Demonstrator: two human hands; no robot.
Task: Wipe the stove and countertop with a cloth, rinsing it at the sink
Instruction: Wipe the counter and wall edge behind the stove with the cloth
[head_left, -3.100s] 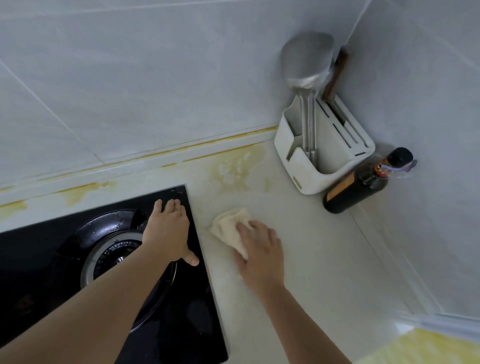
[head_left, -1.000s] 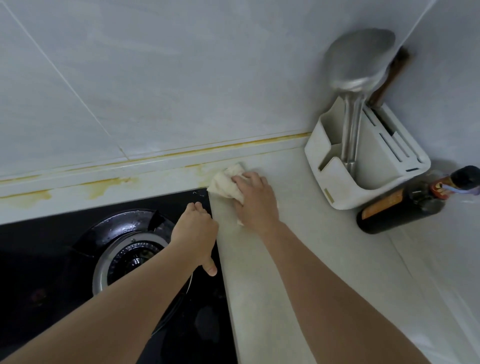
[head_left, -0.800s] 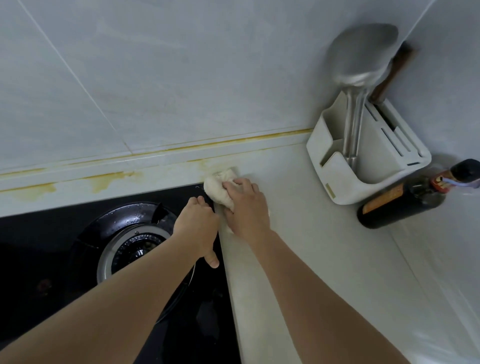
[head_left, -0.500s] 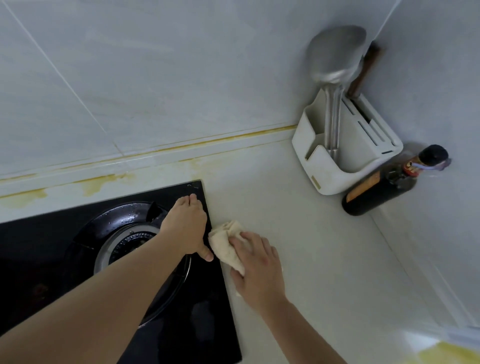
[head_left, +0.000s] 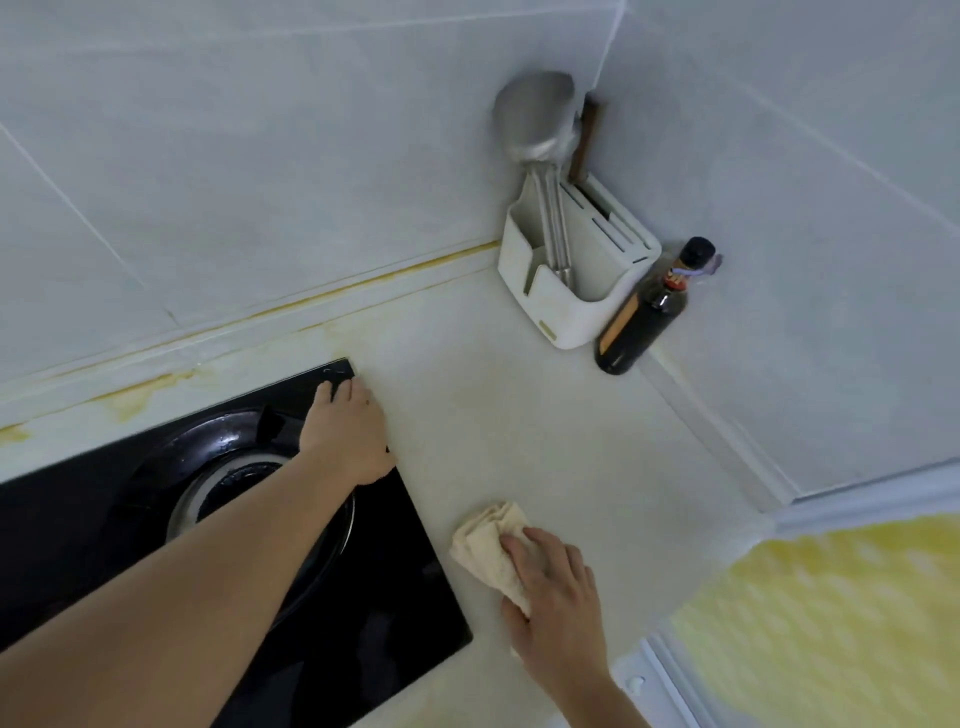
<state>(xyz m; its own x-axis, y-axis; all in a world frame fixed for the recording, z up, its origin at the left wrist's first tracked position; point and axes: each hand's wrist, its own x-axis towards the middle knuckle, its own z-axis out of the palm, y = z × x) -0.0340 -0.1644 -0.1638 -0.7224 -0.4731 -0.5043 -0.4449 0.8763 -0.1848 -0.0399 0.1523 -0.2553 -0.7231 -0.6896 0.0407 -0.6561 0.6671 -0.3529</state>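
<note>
Pressing down on a folded cloth (head_left: 491, 551), the right hand (head_left: 556, 597) has its fingers laid over the near part of it, thumb tucked along the cloth's lower edge, so the cloth is pinned flat to the pale surface (head_left: 519, 415) just right of the stove (head_left: 363, 597). Most of the cloth sticks out ahead and to the left of the fingers, its long axis slanting from the stove's edge towards the wrist. The left hand (head_left: 350, 434) rests flat with fingers roughly straight on the stove's back right corner, holding nothing, beside the burner (head_left: 234, 483). Yellowish staining (head_left: 332, 332) lies along the back strip by the wall, well beyond the cloth and away from the person; a push forward and slightly left looks like the stroke that reaches it. The right hand is the one placed to make it.
</note>
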